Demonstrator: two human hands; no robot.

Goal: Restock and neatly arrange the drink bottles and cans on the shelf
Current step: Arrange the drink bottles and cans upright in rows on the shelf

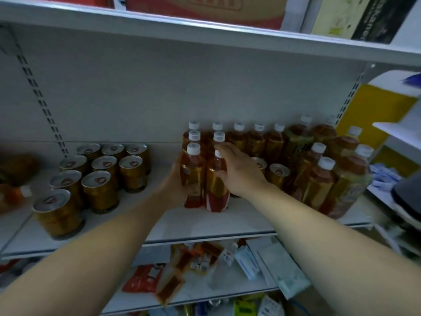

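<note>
Spanning the view, a shelf [205, 224] carries gold cans [100, 185] at its left end, tea bottles [256, 142] (white-capped) at its middle; left hand [176, 181] curls round the front left bottle [193, 169], right hand [238, 169] round the front right bottle [216, 192].

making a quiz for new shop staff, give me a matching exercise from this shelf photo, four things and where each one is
Things:
1 left hand
2 right hand
3 block of cans
4 large bottles

Places:
a right end of the shelf
b round the neck of the front right small bottle
c left part of the shelf
d round the side of the front left small bottle

Pairs: 1-d, 2-b, 3-c, 4-a
</note>
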